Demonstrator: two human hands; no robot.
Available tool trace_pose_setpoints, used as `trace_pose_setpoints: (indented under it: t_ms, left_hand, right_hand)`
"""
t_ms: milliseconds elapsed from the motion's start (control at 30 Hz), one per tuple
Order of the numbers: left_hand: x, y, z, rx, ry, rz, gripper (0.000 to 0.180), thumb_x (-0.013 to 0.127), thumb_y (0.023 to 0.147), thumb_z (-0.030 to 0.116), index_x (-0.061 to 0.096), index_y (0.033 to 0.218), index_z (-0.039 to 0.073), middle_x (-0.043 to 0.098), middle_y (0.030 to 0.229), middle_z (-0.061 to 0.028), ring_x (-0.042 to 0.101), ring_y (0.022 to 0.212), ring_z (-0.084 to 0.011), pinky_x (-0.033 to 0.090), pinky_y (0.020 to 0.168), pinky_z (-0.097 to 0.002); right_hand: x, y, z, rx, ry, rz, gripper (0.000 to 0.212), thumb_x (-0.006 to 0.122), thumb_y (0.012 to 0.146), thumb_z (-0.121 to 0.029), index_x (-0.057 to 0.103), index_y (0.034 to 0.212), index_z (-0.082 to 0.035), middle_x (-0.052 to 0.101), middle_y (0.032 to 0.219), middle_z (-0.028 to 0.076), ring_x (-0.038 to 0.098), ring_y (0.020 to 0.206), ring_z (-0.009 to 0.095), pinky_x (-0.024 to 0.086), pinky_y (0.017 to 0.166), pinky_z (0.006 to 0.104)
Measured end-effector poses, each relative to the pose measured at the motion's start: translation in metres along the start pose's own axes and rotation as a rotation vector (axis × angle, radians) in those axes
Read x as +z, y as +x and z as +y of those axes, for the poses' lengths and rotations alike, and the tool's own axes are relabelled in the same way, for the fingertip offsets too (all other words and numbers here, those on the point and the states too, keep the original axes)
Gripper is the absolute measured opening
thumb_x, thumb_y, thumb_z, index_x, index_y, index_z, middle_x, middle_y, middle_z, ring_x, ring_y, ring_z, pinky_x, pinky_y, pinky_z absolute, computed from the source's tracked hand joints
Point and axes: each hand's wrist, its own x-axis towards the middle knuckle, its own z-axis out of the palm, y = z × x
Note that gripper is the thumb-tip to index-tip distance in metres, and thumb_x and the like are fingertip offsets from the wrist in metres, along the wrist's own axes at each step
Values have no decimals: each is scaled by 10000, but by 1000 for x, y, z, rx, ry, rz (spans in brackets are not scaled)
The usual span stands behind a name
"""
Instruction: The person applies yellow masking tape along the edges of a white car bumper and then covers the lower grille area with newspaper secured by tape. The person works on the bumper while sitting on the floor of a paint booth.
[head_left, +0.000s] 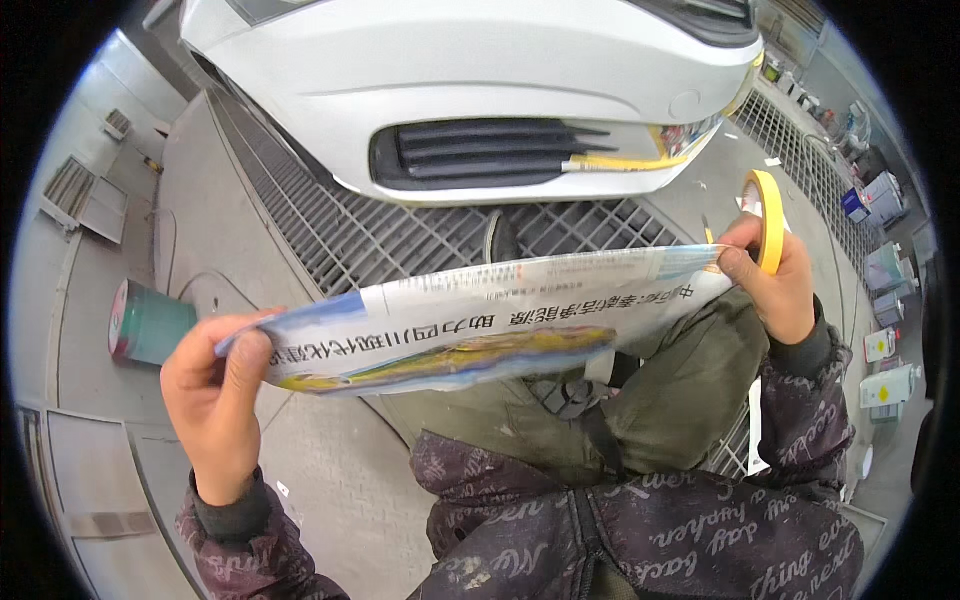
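Stretched between my two hands is a strip of printed newspaper (480, 315), with a coloured picture along its lower part. My left hand (220, 390) pinches its left end between thumb and fingers. At the other end, my right hand (775, 280) pinches the top right corner. A roll of yellow masking tape (770, 220) is also at my right hand, standing upright against the fingers. Beyond the paper is a white car bumper (500, 65) with a black slatted grille (480, 152). Yellow tape (620, 163) and some paper are stuck at the grille's right end.
Metal floor grating (370, 240) runs under the bumper. A green-tinted bucket (150, 322) stands at the left, near a cable. Several cans and bottles (885, 290) line the right wall. My bent knee (690, 390) is below the paper.
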Motion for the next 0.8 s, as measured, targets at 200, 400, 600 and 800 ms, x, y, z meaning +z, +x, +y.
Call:
trace_pose_setpoints:
  t_ms: [200,400,600,800]
  left_hand:
    - [8,3,-8,-109,-289,97,294,609,1056,248,689,1104,-30,695,952,-16,601,871,-70,462,813,-232]
    - [17,-10,-62,-347,-314,14,238,603,1056,188,668,1149,-20,715,961,-33,637,826,-56,511,743,-201]
    - [43,7,-121,-424,-280,-17,225,625,1039,165,675,1159,-18,718,959,-21,619,842,-51,476,763,-193]
    - [70,82,-188,-184,-237,68,149,622,1026,123,657,1133,25,684,952,-1,582,848,-40,446,759,-194]
  right_hand:
    - [1,7,-1,51,-1,-118,169,698,954,-118,701,1048,22,697,923,22,598,846,78,481,788,244]
    - [42,32,35,156,15,-279,167,669,959,-83,671,1088,24,676,891,5,590,826,71,483,767,233]
    - [70,61,83,145,0,-213,141,699,940,-51,673,1073,-12,669,924,5,591,831,68,487,772,237]
    - [89,104,103,-205,-200,189,102,699,973,-86,685,1047,-17,666,908,-11,560,793,62,461,720,221]
